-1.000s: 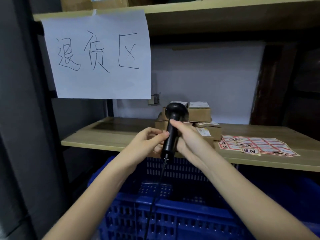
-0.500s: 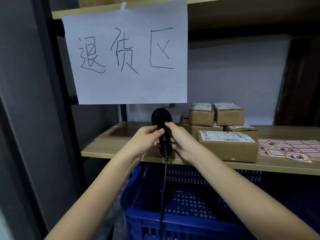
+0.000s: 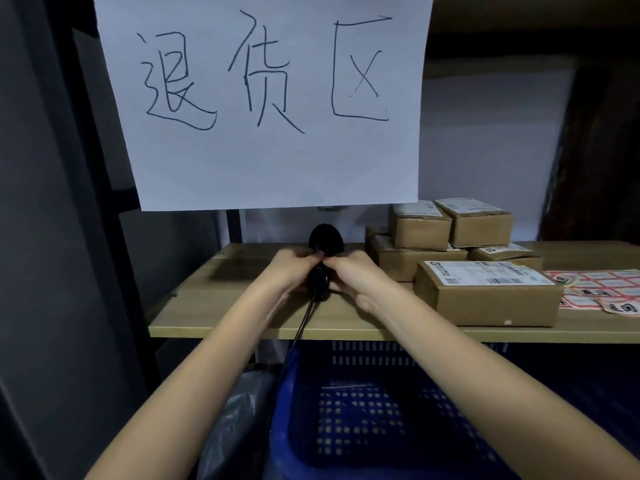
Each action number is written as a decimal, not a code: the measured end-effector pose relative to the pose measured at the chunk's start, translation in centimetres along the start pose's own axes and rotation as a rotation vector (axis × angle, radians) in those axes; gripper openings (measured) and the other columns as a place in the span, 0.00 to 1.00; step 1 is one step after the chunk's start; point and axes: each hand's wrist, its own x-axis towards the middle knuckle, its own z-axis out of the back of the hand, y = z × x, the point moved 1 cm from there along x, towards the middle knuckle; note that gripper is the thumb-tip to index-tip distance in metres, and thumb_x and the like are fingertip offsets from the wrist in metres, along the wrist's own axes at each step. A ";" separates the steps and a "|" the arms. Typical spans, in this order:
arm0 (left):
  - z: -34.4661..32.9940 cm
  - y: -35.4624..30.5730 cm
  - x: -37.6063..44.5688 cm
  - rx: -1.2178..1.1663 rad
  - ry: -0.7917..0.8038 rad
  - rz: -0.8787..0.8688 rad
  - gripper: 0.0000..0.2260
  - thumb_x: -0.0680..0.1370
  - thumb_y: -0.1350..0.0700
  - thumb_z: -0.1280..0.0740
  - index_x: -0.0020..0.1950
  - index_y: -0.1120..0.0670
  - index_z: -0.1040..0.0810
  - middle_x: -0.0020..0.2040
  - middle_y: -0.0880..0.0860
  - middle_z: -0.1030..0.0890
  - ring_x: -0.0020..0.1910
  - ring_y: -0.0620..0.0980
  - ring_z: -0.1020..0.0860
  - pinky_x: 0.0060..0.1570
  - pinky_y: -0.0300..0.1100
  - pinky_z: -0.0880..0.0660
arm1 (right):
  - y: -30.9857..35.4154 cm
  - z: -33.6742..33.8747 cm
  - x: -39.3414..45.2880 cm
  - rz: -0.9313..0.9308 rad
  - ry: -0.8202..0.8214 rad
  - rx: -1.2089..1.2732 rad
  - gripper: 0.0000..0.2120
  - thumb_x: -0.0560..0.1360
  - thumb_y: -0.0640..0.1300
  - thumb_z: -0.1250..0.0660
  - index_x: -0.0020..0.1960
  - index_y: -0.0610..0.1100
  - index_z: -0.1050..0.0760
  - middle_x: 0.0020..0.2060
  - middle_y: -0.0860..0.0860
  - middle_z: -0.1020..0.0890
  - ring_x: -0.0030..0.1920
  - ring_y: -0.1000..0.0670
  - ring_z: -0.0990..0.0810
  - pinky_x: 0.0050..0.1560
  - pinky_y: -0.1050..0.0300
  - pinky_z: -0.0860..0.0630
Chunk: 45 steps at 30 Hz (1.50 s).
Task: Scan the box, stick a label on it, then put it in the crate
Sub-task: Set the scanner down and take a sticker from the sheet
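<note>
A black corded barcode scanner (image 3: 325, 237) stands upright over the wooden shelf (image 3: 242, 317). My left hand (image 3: 292, 271) and my right hand (image 3: 356, 275) both grip its handle from either side. Its cable (image 3: 298, 334) hangs down over the shelf edge. Several cardboard boxes with white shipping labels sit to the right; the nearest box (image 3: 485, 292) lies at the shelf front. A sheet of red-bordered labels (image 3: 602, 289) lies at the far right. The blue plastic crate (image 3: 346, 410) stands below the shelf.
A large white paper sign (image 3: 270, 98) with handwritten characters hangs from the upper shelf, just above the scanner. A dark metal rack post (image 3: 104, 202) runs down the left. A grey plastic bag (image 3: 235, 420) sits left of the crate.
Both hands have lowered the scanner toward the left part of the shelf. The view has shifted left and closer, so the boxes and labels now sit further right.
</note>
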 end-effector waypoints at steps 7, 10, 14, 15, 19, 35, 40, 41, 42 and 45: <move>-0.1 0.7 0.2 -0.003 -0.003 -0.023 0.17 0.78 0.56 0.37 0.63 0.64 0.26 0.60 0.63 0.21 0.48 0.51 0.25 0.22 0.22 0.32 | -0.6 -0.4 0.2 0.008 -0.020 0.004 0.15 0.77 0.36 0.40 0.63 0.32 0.31 0.55 0.37 0.21 0.55 0.43 0.21 0.49 0.55 0.22; 0.1 0.8 0.1 0.014 -0.011 -0.008 0.19 0.78 0.53 0.38 0.64 0.64 0.28 0.58 0.60 0.21 0.49 0.51 0.24 0.31 0.31 0.27 | -0.6 -0.5 0.1 0.012 -0.022 -0.020 0.10 0.77 0.37 0.40 0.56 0.36 0.27 0.45 0.44 0.21 0.52 0.45 0.22 0.45 0.59 0.23; 0.3 1.1 0.1 0.049 -0.008 0.014 0.24 0.78 0.47 0.39 0.66 0.64 0.31 0.57 0.58 0.22 0.48 0.51 0.25 0.39 0.39 0.29 | -0.5 -0.3 -0.1 0.020 -0.023 -0.022 0.08 0.77 0.38 0.41 0.52 0.35 0.25 0.39 0.48 0.23 0.50 0.48 0.23 0.47 0.58 0.22; 0.4 1.2 0.1 0.065 -0.009 0.017 0.25 0.78 0.47 0.40 0.66 0.64 0.32 0.55 0.56 0.23 0.49 0.51 0.26 0.43 0.40 0.29 | -0.5 -0.3 -0.2 0.026 -0.026 -0.031 0.12 0.78 0.38 0.41 0.57 0.34 0.26 0.41 0.47 0.22 0.51 0.47 0.23 0.51 0.55 0.22; 0.4 1.6 0.1 0.103 0.011 0.007 0.27 0.77 0.44 0.40 0.66 0.63 0.31 0.60 0.58 0.22 0.55 0.53 0.23 0.56 0.45 0.27 | -0.5 0.3 -0.9 0.059 -0.038 -0.086 0.10 0.78 0.39 0.42 0.52 0.35 0.25 0.41 0.46 0.22 0.43 0.49 0.22 0.45 0.59 0.22; -1.9 -0.6 -3.3 0.708 -0.236 -0.216 0.24 0.79 0.46 0.47 0.68 0.61 0.32 0.67 0.64 0.30 0.67 0.62 0.32 0.65 0.52 0.33 | 1.2 3.9 -5.6 0.300 0.013 -0.242 0.12 0.76 0.37 0.42 0.53 0.34 0.23 0.41 0.46 0.28 0.45 0.47 0.27 0.49 0.55 0.30; -6.0 -2.5 -6.6 0.918 -0.302 -0.440 0.19 0.78 0.51 0.42 0.65 0.62 0.32 0.62 0.63 0.29 0.62 0.62 0.32 0.59 0.52 0.32 | 3.5 8.9 -7.6 0.456 -0.156 -0.147 0.14 0.76 0.34 0.43 0.57 0.38 0.23 0.56 0.43 0.20 0.59 0.46 0.22 0.65 0.51 0.28; -7.0 -2.8 -7.3 0.954 -0.296 -0.472 0.19 0.77 0.52 0.42 0.63 0.62 0.31 0.61 0.63 0.29 0.61 0.62 0.32 0.58 0.52 0.32 | 3.9 10.5 -7.8 0.486 -0.200 -0.144 0.14 0.76 0.33 0.44 0.55 0.39 0.22 0.55 0.43 0.19 0.57 0.47 0.22 0.63 0.53 0.27; -8.1 -3.0 -7.9 0.976 -0.282 -0.512 0.19 0.77 0.52 0.41 0.63 0.62 0.31 0.60 0.63 0.29 0.60 0.61 0.32 0.57 0.51 0.32 | 4.4 12.3 -8.0 0.512 -0.243 -0.155 0.15 0.76 0.33 0.45 0.54 0.38 0.21 0.55 0.43 0.19 0.54 0.49 0.22 0.60 0.56 0.28; -11.6 -3.3 -9.3 0.989 -0.183 -0.635 0.20 0.76 0.51 0.41 0.66 0.58 0.32 0.62 0.60 0.30 0.60 0.60 0.32 0.58 0.50 0.31 | 4.7 18.0 -8.0 0.508 -0.346 -0.328 0.15 0.77 0.34 0.45 0.52 0.37 0.20 0.55 0.42 0.18 0.54 0.46 0.21 0.57 0.57 0.28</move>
